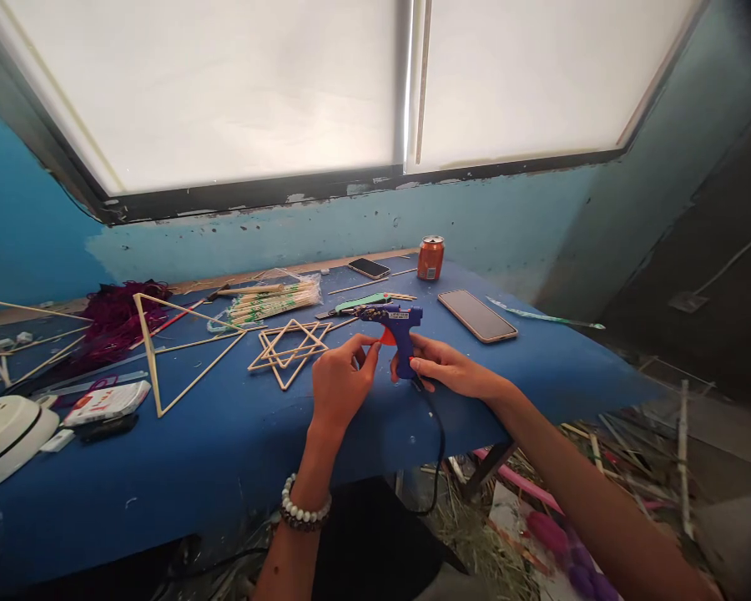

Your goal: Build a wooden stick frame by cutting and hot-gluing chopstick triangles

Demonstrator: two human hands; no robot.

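Note:
A blue hot glue gun (pixel 403 334) with an orange trigger stands upright just above the blue table, its nozzle pointing left. My right hand (pixel 441 366) is closed around the lower handle. The fingertips of my left hand (pixel 345 376) are pinched together at the orange trigger (pixel 388 336). From the handle's bottom a black cord (pixel 439 434) hangs over the table edge. Left of the gun lies a star-shaped frame of thin wooden sticks (pixel 291 351). A green-handled utility knife (pixel 363 304) rests behind the nozzle.
A large phone (pixel 477 315), a smaller phone (pixel 369 267) and an orange can (pixel 430 259) sit towards the back. Bagged sticks (pixel 275 300), a triangular stick frame (pixel 153 376), purple yarn (pixel 116 321) and a white power strip (pixel 12 434) occupy the left. Scraps litter the floor.

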